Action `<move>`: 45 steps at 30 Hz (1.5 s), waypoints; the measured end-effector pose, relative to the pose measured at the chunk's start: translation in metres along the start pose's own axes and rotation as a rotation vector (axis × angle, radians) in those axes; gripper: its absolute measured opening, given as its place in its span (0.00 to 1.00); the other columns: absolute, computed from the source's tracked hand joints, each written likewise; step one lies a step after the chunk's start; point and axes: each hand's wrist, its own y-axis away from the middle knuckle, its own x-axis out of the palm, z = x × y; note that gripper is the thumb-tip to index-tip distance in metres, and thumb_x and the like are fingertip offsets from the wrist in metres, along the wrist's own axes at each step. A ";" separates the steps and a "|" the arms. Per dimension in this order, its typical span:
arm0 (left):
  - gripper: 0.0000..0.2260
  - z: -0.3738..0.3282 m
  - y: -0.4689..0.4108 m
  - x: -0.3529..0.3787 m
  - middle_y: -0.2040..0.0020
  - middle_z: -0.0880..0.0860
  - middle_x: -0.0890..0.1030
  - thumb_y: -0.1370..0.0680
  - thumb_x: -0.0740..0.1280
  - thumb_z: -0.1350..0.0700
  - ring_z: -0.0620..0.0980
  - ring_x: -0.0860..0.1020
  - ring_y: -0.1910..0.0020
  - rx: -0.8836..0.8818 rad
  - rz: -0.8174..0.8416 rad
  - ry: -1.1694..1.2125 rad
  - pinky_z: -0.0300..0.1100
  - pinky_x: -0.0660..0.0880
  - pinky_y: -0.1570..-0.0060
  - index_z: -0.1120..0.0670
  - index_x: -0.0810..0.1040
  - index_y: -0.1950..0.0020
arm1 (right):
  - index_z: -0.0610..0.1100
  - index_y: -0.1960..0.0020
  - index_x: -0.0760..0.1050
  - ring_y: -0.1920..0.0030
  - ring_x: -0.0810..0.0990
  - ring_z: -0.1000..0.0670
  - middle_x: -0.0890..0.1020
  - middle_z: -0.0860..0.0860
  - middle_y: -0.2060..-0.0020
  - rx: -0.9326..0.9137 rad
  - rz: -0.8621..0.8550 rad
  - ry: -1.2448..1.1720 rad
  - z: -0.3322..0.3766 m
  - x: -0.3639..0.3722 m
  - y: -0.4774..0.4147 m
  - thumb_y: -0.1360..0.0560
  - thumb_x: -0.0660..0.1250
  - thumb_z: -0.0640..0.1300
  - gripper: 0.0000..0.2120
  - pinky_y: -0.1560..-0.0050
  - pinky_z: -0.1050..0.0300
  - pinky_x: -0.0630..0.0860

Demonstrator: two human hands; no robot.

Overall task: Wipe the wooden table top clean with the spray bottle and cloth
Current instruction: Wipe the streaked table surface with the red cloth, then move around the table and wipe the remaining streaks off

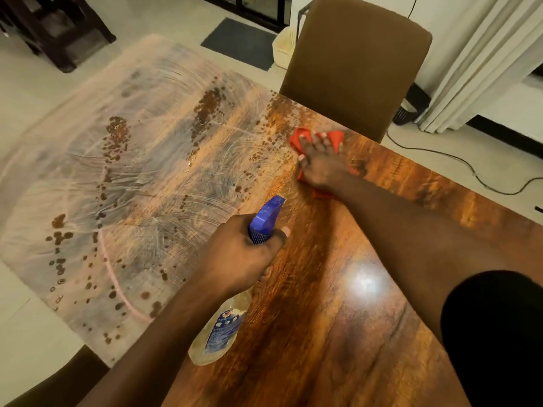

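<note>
The left hand (244, 254) sat at the lower centre of the frame, its fingers curled round the neck of the bottle (220, 330). The bottle tilted, its blue spray head (266, 218) toward the upper right and its clear, labelled body angling down to the lower left, over the table (338, 333); whether its base touched the wood could not be told. The right hand (321, 163) lay right of centre, flat on the red cloth (301, 141) with fingers spread and straight, pressing it to the table near the far edge. The cloth showed beyond the fingertips and under the wrist.

The left half of the table carried a pale, streaky film (132, 171) with arcing wipe marks and dark droplets; the right half showed glossy brown wood with a bright glare spot. A brown chair (352, 66) stood against the far edge, upper right of centre. A curtain (482, 63) hung at the upper right, a black cable (458, 160) ran across the floor below it, and a dark mat (241, 42) lay at the top centre.
</note>
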 end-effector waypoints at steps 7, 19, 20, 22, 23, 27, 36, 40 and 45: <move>0.15 0.011 0.033 -0.021 0.69 0.57 0.86 0.17 0.72 0.44 0.47 0.85 0.75 0.020 -0.073 -0.022 0.53 0.87 0.56 0.53 0.81 0.56 | 0.55 0.13 0.34 0.15 0.34 0.44 0.37 0.48 0.13 -0.287 0.044 0.121 0.084 0.055 0.072 0.12 0.48 0.59 0.34 0.17 0.33 0.34; 0.16 0.053 0.156 -0.050 0.73 0.54 0.85 0.18 0.71 0.42 0.53 0.86 0.73 -0.023 -0.080 0.059 0.60 0.87 0.52 0.53 0.81 0.57 | 0.53 0.12 0.50 0.16 0.34 0.50 0.50 0.48 0.12 -0.496 0.123 -0.028 0.142 0.161 0.311 0.12 0.46 0.57 0.29 0.17 0.36 0.33; 0.18 0.057 0.168 -0.052 0.72 0.55 0.85 0.18 0.71 0.40 0.54 0.86 0.72 -0.021 -0.077 0.063 0.61 0.87 0.51 0.54 0.81 0.57 | 0.55 0.12 0.47 0.15 0.34 0.50 0.48 0.50 0.12 -0.489 0.139 -0.022 0.144 0.168 0.328 0.12 0.46 0.57 0.29 0.17 0.37 0.33; 0.23 0.062 0.191 -0.055 0.72 0.56 0.86 0.24 0.69 0.35 0.53 0.86 0.71 -0.026 -0.075 0.057 0.61 0.86 0.49 0.56 0.82 0.56 | 0.58 0.12 0.42 0.15 0.32 0.50 0.43 0.53 0.12 -0.480 0.156 -0.006 0.145 0.182 0.360 0.12 0.45 0.57 0.29 0.17 0.38 0.31; 0.25 0.066 0.204 -0.056 0.71 0.56 0.86 0.26 0.68 0.33 0.54 0.87 0.70 -0.036 -0.077 0.054 0.61 0.85 0.47 0.57 0.82 0.55 | 0.59 0.12 0.40 0.15 0.31 0.51 0.41 0.55 0.13 -0.476 0.158 0.000 0.145 0.188 0.377 0.12 0.44 0.57 0.30 0.18 0.39 0.31; 0.20 0.083 0.244 -0.053 0.71 0.56 0.86 0.20 0.72 0.38 0.55 0.87 0.71 -0.046 -0.066 0.074 0.63 0.86 0.47 0.56 0.81 0.53 | 0.61 0.13 0.38 0.18 0.27 0.55 0.36 0.59 0.15 -0.443 0.148 0.004 0.143 0.208 0.431 0.11 0.46 0.56 0.30 0.17 0.44 0.31; 0.13 0.103 0.325 -0.041 0.72 0.51 0.86 0.19 0.71 0.38 0.49 0.86 0.72 -0.051 -0.085 0.079 0.57 0.88 0.50 0.47 0.79 0.50 | 0.57 0.12 0.47 0.13 0.41 0.51 0.45 0.56 0.12 -0.406 0.241 0.025 0.125 0.223 0.526 0.23 0.76 0.47 0.51 0.16 0.52 0.40; 0.13 0.109 0.357 -0.038 0.71 0.51 0.85 0.19 0.72 0.39 0.49 0.86 0.71 -0.075 -0.106 0.120 0.59 0.88 0.50 0.48 0.80 0.48 | 0.51 0.16 0.65 0.14 0.56 0.49 0.63 0.57 0.17 -0.300 0.254 -0.312 0.130 0.214 0.552 0.21 0.73 0.44 0.36 0.16 0.62 0.48; 0.13 0.116 0.391 -0.037 0.71 0.52 0.86 0.18 0.72 0.41 0.48 0.86 0.72 -0.075 -0.153 0.110 0.59 0.88 0.50 0.49 0.80 0.53 | 0.57 0.24 0.73 0.27 0.77 0.55 0.79 0.62 0.30 -0.011 0.158 -0.975 0.147 0.185 0.573 0.14 0.61 0.34 0.25 0.26 0.65 0.71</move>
